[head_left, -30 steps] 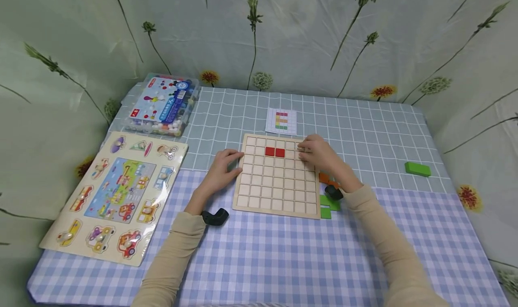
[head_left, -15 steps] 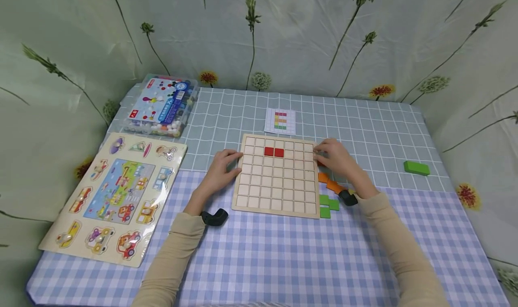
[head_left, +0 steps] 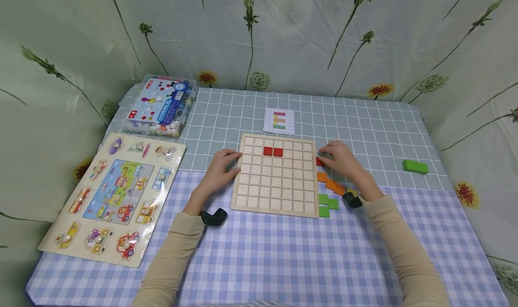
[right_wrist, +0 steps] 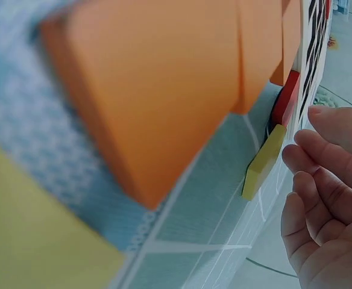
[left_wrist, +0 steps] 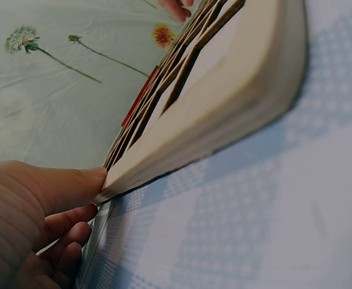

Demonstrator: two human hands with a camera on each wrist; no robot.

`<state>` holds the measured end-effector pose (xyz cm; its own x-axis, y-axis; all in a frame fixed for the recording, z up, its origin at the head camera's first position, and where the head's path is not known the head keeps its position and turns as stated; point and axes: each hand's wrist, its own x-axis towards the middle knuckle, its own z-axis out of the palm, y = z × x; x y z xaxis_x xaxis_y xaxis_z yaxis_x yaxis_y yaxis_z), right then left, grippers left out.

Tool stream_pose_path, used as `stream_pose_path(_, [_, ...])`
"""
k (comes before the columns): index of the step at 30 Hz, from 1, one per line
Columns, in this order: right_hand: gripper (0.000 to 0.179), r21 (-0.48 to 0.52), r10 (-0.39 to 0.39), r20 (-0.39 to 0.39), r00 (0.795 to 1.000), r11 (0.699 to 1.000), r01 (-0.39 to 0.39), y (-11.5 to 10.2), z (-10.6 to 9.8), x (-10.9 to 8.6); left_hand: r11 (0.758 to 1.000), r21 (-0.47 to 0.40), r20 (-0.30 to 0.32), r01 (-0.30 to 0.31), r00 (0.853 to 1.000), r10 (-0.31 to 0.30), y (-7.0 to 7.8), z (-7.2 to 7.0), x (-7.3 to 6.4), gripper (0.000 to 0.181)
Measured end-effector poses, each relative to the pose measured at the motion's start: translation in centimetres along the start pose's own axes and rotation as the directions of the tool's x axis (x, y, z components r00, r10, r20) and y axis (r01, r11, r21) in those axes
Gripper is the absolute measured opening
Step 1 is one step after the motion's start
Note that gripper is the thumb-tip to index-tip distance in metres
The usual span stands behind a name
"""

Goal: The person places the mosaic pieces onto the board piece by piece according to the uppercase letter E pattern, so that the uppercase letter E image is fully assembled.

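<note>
A square wooden grid board lies in front of the person, with two red tiles side by side in its second row. The left hand touches the board's left edge; in the left wrist view its thumb meets the rim near a corner. Just off the right edge, the right hand hovers with loosely bent fingers and nothing visible between them. Beside those fingers lies another red tile. In the right wrist view a yellow tile sits close to the fingertips, with orange tiles large in front.
Several green tiles lie along the board's right edge. Behind the board is a printed pattern card. A green block stands far right. On the left are a knob puzzle and a clear plastic box.
The right hand has moved right, from over the board's upper right to beside its edge, uncovering orange tiles and a red one. The left hand has stayed put.
</note>
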<state>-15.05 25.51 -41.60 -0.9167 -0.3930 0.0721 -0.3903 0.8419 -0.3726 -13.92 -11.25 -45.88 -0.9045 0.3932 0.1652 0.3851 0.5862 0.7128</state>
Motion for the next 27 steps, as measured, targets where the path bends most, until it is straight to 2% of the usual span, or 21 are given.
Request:
stream_pose_path(11, [0.021,0.029,-0.004,0.006,1.000,1.000,0.004,0.20,0.22,-0.38,1.000,0.005,-0.011,-0.016,1.000,0.016,-0.17,0.06,0.02,0.043])
stream_pose_path(18, [0.026,0.053,0.020,0.058,0.998,0.998,-0.023,-0.02,0.15,-0.49,1.000,0.007,-0.020,-0.010,1.000,0.010,-0.09,0.02,-0.01,0.043])
stream_pose_path(22, [0.025,0.040,0.022,0.080,0.997,0.999,-0.025,-0.05,0.09,-0.48,1.000,0.010,-0.021,-0.011,1.000,0.011,-0.18,0.06,0.04,0.042])
stream_pose_path(27, [0.022,0.010,0.007,0.068,0.998,1.000,-0.008,0.05,-0.08,-0.49,1.000,0.003,-0.013,-0.009,1.000,0.009,0.03,0.01,0.02,0.043])
